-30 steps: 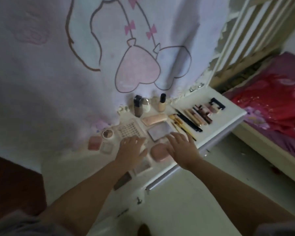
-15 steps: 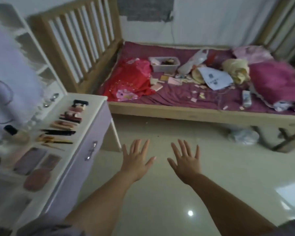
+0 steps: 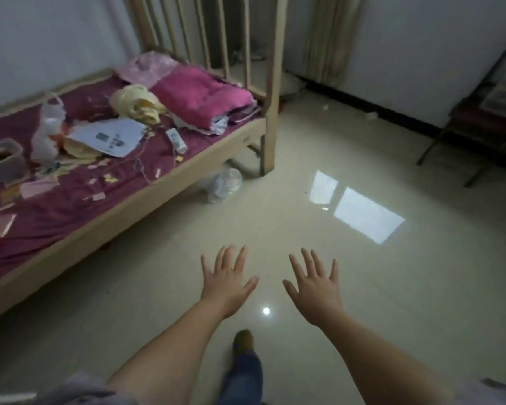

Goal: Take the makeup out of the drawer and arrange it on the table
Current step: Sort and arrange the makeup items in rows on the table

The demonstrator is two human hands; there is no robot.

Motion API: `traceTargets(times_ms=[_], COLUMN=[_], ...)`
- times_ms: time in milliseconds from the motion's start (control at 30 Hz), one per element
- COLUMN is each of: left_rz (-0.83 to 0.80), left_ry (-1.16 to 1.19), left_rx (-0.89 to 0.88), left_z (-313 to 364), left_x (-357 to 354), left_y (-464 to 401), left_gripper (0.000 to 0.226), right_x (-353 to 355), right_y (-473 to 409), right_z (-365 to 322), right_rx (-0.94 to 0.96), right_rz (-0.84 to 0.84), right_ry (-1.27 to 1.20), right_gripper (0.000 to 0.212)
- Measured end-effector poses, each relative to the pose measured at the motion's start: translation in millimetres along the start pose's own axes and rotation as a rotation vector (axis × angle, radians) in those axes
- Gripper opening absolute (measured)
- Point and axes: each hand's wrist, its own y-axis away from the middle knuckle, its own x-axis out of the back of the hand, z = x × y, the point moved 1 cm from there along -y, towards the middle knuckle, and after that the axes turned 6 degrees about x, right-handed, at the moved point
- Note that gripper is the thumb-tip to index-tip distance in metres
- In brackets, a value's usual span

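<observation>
Head view: two hands, left (image 3: 227,283) and right (image 3: 316,290), fingers spread, holding nothing

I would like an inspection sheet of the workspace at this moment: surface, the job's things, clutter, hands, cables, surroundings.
Surface: pale glossy floor with a bright window reflection; no table in view.
Job's things: nothing seen; no makeup or drawer in view.
Clutter: on the bed, a folded pink blanket, a yellow cloth, a white printed sheet, paper scraps; a plastic bag on the floor under the bed edge.
Hands: left hand and right hand both spread flat over the floor, fingers straight, holding nothing.
Cables: a thin cord lies on the bed.
Surroundings: wooden slatted bed end, dark shelf frame at right.
</observation>
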Motion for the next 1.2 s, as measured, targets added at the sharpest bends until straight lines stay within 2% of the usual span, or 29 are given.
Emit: traceTargets(times_ms=[167, 367, 500, 633, 733, 1000, 1200], left_rz=[-0.044, -0.068, -0.121, -0.191, -0.195, -0.170, -0.191], left_ry=[-0.046, -0.088, -0.117, -0.161, -0.180, -0.099, -0.076], left_rx=[-0.211, -0.394, -0.501, -0.640, -0.740, -0.642, -0.608], left_z=[85.0, 171.0, 238.2, 327.9, 406.0, 612.4, 711.2], left_x=[0.3, 12.8, 13.9, 4.1, -1.0, 13.1, 24.4], left_y=[-71.8, -163.7, -204.6, -235.2, -261.7, -324.6, -390.0], left_gripper=[0.073, 0.073, 0.072, 0.070, 0.070, 0.070, 0.071], right_x=[-16.4, 3.7, 7.2, -0.3, -3.2, 39.8, 62.5], right_y=[-6.9, -43.3, -43.6, -35.1, -34.1, -46.1, -99.4], right_z=[76.0, 153.6, 209.4, 281.7, 354.1, 581.3, 699.4], right_rx=[-0.286, -0.527, -0.681, -0.842, -0.895, -0.872, -0.857], right_rz=[-0.061, 0.008, -0.003, -0.033, -0.055, -0.069, -0.071], right_ry=[-0.104, -0.224, -0.274, -0.335, -0.333, -0.262, -0.297], right_gripper=[0.065, 0.062, 0.061, 0.059, 0.058, 0.057, 0.058])
